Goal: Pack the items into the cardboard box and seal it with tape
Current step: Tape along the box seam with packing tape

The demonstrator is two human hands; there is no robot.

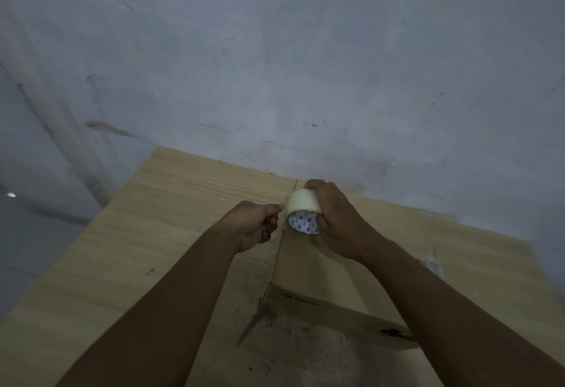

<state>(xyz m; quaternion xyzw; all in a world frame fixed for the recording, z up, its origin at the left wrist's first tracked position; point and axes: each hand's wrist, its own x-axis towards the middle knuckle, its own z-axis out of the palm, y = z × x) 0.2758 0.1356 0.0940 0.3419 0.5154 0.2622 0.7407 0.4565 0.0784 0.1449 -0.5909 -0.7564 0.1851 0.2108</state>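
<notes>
A closed cardboard box (308,276) lies on the wooden table, its flaps down, beneath and to the right of my hands. My right hand (336,221) grips a roll of pale tape (302,207) with a printed white core, held above the box's far end. My left hand (258,226) is just left of the roll, its fingers pinched on the loose end of the tape. Both forearms reach in from the bottom of the view and hide parts of the box and table.
The light wooden table (171,233) stands against a grey, scuffed wall (275,65). Scissors (256,322) lie on the table by the box's near left corner. The table's left edge drops to a grey floor (33,233).
</notes>
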